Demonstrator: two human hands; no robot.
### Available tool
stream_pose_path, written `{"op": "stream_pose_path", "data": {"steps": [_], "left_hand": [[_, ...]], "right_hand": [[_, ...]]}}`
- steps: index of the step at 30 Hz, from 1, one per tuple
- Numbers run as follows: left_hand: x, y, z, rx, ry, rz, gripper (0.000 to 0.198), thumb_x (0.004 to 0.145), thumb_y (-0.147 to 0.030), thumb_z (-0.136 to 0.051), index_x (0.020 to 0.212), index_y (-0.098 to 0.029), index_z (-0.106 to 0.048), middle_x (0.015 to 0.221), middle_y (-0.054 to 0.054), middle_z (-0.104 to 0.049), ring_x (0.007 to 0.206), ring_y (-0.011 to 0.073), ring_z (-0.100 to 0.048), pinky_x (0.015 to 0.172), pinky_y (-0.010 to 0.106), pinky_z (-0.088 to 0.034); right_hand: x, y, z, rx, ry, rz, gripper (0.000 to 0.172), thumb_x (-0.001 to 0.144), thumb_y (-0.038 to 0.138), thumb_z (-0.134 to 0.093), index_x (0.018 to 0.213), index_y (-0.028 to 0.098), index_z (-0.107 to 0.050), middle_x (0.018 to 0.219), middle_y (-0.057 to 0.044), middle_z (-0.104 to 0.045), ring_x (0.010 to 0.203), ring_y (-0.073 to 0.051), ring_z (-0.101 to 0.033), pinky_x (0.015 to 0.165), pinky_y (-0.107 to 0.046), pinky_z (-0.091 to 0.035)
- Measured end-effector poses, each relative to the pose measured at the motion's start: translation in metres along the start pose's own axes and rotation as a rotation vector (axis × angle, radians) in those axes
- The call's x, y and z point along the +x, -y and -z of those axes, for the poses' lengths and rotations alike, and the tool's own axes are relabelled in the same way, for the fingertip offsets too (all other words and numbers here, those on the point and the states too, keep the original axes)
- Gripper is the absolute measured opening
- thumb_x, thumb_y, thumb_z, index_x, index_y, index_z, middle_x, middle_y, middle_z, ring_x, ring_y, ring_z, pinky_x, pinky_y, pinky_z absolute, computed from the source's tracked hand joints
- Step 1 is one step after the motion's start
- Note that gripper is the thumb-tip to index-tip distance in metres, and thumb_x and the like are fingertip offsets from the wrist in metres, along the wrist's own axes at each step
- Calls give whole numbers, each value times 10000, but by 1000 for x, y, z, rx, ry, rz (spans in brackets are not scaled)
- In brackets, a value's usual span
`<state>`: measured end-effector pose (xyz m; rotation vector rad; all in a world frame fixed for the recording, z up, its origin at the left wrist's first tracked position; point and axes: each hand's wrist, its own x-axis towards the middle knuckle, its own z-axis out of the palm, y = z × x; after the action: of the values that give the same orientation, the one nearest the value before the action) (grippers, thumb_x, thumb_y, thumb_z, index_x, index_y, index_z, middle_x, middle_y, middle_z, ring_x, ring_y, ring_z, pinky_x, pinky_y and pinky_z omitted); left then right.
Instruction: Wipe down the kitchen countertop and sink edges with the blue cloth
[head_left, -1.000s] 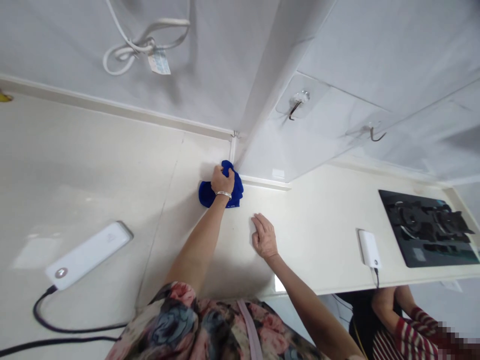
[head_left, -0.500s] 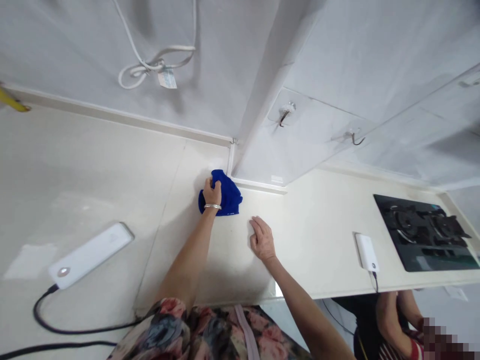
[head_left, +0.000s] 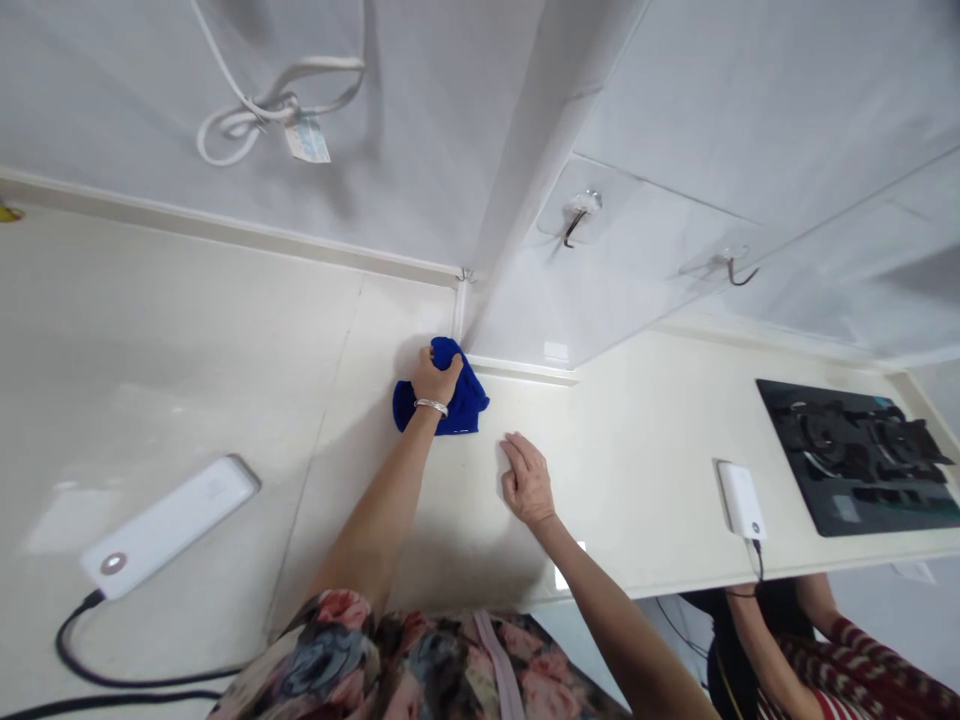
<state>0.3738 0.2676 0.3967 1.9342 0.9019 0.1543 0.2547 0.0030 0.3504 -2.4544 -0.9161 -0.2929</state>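
Note:
My left hand, with a silver bangle on the wrist, is closed on a blue cloth and presses it onto the cream countertop in the inner corner where the wall column meets the counter. My right hand lies flat on the countertop a little to the right and nearer to me, fingers stretched out, holding nothing.
A white power strip with a black cable lies at the left. A small white charger sits near the counter's front edge at the right, beside a black gas hob. Another person's arms show below the counter edge. Two wall hooks and a coiled white cord hang above.
My left hand has shifted the blue cloth slightly back and forth within the corner. My right hand has stayed flat in nearly the same place.

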Motion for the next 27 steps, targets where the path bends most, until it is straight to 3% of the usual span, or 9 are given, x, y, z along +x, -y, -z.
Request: {"op": "stream_pose_path", "data": {"steps": [12,20,27], "left_hand": [[-13,-13,-17,70,-102,-12,429,1007,-334,-425,1352,-127,-575,1304,216,-666,1213,371,-653,1032,469,-506],[-16,19,1,-155,-142,-19,369,1021,-288,-376,1324,-192,-564,1265,122,-718,1195,244,-681,1061,347,-508],[-17,18,-3,-131,-57,-116,393,983,-424,-565,1282,-174,-613,1244,136,-726,1207,272,-676,1088,379,-498]], "right_hand": [[1,1,1,1,7,-6,674,845,60,-436,1504,191,-486,1525,-112,-526,1472,-264,-440,1183,-526,-465],[1,0,0,-2,-6,-10,691,844,63,-437,1518,209,-477,1530,-110,-522,1459,-256,-458,1176,-519,-475],[1,1,1,-13,-8,-14,666,848,67,-431,1498,199,-496,1512,-113,-539,1444,-261,-479,1160,-527,-493]]}}
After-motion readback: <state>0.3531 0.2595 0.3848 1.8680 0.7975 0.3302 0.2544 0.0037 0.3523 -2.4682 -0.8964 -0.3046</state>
